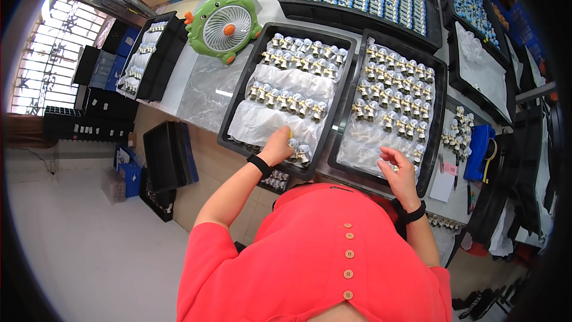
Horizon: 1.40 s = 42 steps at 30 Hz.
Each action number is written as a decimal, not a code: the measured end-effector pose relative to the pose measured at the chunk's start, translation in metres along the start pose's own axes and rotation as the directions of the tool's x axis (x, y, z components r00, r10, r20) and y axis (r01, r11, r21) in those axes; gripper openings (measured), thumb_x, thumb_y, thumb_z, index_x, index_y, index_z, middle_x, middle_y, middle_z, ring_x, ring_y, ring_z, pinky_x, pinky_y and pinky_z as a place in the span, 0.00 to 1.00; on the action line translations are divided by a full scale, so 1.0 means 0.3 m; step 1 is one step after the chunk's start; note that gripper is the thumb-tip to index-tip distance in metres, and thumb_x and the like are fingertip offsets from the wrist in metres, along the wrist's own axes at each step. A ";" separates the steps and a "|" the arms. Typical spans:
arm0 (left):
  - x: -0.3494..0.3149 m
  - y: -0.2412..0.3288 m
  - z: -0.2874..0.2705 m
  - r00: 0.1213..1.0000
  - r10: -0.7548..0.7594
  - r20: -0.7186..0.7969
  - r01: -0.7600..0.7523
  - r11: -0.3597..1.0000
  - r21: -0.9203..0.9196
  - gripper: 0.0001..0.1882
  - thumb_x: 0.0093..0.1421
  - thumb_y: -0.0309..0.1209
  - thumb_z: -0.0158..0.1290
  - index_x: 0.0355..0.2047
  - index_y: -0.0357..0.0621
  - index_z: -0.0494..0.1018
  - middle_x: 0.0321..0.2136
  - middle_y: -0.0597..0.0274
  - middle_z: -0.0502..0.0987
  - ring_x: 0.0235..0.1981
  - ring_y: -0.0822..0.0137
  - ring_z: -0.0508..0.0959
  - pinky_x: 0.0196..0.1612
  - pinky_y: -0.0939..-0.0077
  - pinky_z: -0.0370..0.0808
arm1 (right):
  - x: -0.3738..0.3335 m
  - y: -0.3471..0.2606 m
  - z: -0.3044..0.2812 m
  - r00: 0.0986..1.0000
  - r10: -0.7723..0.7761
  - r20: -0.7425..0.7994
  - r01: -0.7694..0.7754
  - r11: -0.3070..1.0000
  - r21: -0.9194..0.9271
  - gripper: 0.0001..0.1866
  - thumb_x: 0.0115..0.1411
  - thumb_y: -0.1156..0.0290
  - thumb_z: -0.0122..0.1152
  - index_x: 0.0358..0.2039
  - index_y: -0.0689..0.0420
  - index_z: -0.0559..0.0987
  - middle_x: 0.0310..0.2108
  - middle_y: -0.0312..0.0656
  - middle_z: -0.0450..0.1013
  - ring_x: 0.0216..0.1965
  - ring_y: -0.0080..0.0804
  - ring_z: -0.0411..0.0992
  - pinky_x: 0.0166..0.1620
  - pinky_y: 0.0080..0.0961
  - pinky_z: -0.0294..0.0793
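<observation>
From the person's head, the fisheye camera looked steeply down past the red shirt (301,250) to the nearby hands (277,148) and the tabletop (205,96) beyond, though its dark outer edge was perhaps too dim to read.

Small pale-headed figurines (289,100) in rows across two black trays.
Each figurine has a whitish-grey head, touches of yellow on the body and a dark lower part; whether they stand or lie back is too small to tell. In the left tray (240,90), two rows fill the far end, a single row crosses the middle, and another runs along the near end, partly hidden. White paper (292,79) lies between these groups, crumpled and wrinkled. In the right tray (439,120), closely set rows fill the far part, leaving crinkled, translucent lining (360,143) exposed toward the near left, while more figurines continue down the right side. Both trays are rectangular, slightly slanted, and close beside each other.
</observation>
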<state>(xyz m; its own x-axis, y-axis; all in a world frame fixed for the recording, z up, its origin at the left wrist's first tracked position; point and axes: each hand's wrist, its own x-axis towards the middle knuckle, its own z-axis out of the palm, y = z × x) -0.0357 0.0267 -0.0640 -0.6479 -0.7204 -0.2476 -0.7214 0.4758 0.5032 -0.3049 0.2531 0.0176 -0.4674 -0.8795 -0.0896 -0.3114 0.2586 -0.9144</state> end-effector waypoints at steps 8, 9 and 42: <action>0.017 -0.049 -0.242 0.984 -0.174 -0.030 0.173 0.984 -0.030 0.15 0.42 0.26 0.53 0.32 0.33 0.66 0.32 0.38 0.73 0.38 0.42 0.72 0.41 0.56 0.69 | 0.000 0.006 -0.006 0.999 0.045 -0.001 -0.045 0.999 0.007 0.16 0.52 0.74 0.60 0.43 0.60 0.76 0.34 0.41 0.75 0.37 0.28 0.73 0.42 0.23 0.68; 0.021 -0.087 -0.280 0.981 -0.172 -0.085 0.172 0.985 -0.007 0.16 0.42 0.26 0.53 0.32 0.33 0.66 0.32 0.38 0.73 0.38 0.42 0.72 0.41 0.57 0.69 | 0.001 0.003 -0.002 0.999 0.048 0.002 -0.048 0.999 0.002 0.16 0.52 0.74 0.60 0.43 0.60 0.76 0.34 0.41 0.75 0.37 0.28 0.73 0.42 0.23 0.68; 0.021 -0.374 -0.238 0.986 -0.126 -0.111 0.163 0.875 0.455 0.14 0.48 0.24 0.50 0.38 0.39 0.65 0.32 0.47 0.73 0.30 0.45 0.77 0.33 0.55 0.74 | 0.003 -0.087 0.147 0.994 -0.048 0.099 0.054 0.997 -0.055 0.16 0.51 0.75 0.61 0.42 0.60 0.76 0.33 0.42 0.75 0.37 0.30 0.73 0.42 0.23 0.70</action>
<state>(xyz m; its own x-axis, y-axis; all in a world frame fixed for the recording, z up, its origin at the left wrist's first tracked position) 0.0586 -0.0673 -0.0627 -0.5210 -0.8259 -0.2155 -0.8483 0.5290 0.0233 -0.2608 0.2279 0.0241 -0.3679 -0.9260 -0.0840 -0.3807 0.2325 -0.8950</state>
